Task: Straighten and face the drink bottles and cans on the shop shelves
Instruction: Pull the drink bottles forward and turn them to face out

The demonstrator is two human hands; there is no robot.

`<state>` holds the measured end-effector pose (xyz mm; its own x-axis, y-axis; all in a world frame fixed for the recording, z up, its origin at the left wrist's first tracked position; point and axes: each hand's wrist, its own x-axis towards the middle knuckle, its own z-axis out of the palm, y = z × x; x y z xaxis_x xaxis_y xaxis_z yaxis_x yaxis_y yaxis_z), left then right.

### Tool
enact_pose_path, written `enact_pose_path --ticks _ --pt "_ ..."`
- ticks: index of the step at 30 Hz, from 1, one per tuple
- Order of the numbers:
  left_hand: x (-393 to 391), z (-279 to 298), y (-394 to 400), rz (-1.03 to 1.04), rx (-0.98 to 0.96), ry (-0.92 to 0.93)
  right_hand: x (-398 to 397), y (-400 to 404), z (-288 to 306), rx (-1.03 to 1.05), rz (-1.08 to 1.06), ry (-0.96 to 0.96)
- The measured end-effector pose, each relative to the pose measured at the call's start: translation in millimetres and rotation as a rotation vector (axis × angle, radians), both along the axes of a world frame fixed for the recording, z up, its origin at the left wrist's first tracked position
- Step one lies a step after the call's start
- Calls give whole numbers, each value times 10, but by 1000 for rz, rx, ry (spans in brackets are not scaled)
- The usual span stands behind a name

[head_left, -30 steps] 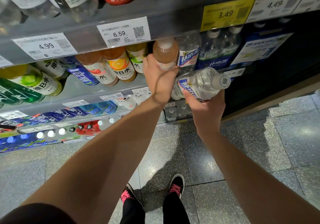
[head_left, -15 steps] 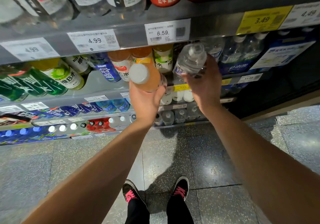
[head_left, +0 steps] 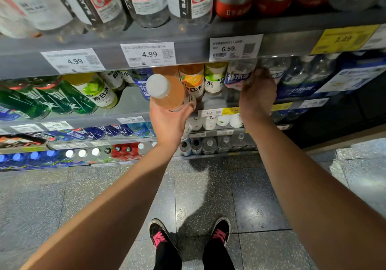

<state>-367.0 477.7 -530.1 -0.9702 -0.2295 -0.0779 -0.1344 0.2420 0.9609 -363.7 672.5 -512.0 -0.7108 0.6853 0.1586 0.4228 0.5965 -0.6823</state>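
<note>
At mid shelf [head_left: 129, 102]: two bottles in hands.
Left hand [head_left: 169, 121] grasps orange bottle [head_left: 169, 94] off the shelf, long axis tipped toward camera, round white cap nearest, smooth clear plastic. Right hand [head_left: 258, 94] curls round clear bottle [head_left: 240, 75], upright on shelf, blue-white label facing out, beside orange-label bottle [head_left: 191, 79].

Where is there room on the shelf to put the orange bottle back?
Bare shelf shows between the lime-label bottle and the blue bottle. The row right of it, around the orange-label bottle, is crowded. The left hand holds the peach bottle.
</note>
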Motion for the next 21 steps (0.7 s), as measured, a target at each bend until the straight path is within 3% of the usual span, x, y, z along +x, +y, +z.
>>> enact_pose_path --ticks 7,13,17,21 --pt "-16 -6 -151 32 1 5 -21 -402 -93 -271 -185 149" --pt "-40 -17 -412 75 5 27 -273 -409 -204 -420 -342 151" --pt "-52 4 -655 102 37 25 -241 -393 -282 -375 -444 191" --pt "-92 62 -857 189 41 31 -140 -666 -251 -362 -397 202"
